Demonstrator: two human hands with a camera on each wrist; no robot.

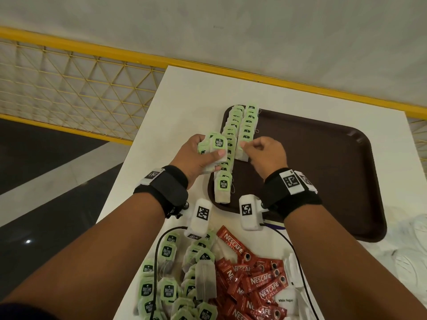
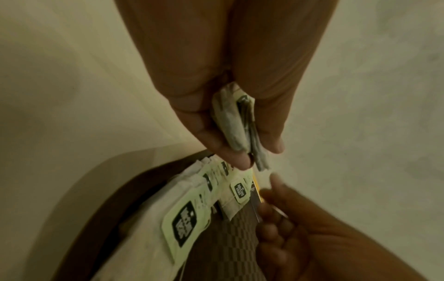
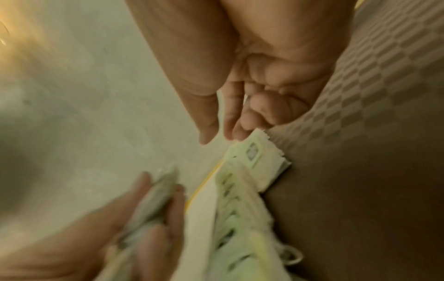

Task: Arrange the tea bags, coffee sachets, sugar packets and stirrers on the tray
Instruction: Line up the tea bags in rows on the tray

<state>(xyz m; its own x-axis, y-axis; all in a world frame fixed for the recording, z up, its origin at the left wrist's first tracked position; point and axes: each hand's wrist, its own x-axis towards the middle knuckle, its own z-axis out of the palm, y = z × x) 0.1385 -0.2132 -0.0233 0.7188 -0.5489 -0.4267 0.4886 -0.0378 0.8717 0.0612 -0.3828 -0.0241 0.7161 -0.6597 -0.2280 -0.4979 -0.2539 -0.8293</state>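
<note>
Left hand: our left hand (image 1: pixel 200 158) holds a small stack of tea bags (image 1: pixel 213 146), thumb on top and fingers curled under.
Right hand: our right hand (image 1: pixel 265 153) has fingers bent, and its fingertips (image 3: pixel 240 133) touch the near end of the second row (image 1: pixel 247 128); it seems to grip nothing.
Key relation: both rows run away from us along the left side of the tray (image 1: pixel 323 158); the stack is just left of them, so the right hand is nearer to the growing end.
Materials: soft paper bags with green tags; the tray is brown textured plastic.
Waiting: loose tea bags (image 1: pixel 168 289), red coffee sachets (image 1: pixel 256 278) and a white sugar packet (image 1: pixel 285 300) lie on the white surface (image 1: pixel 184 93).
</note>
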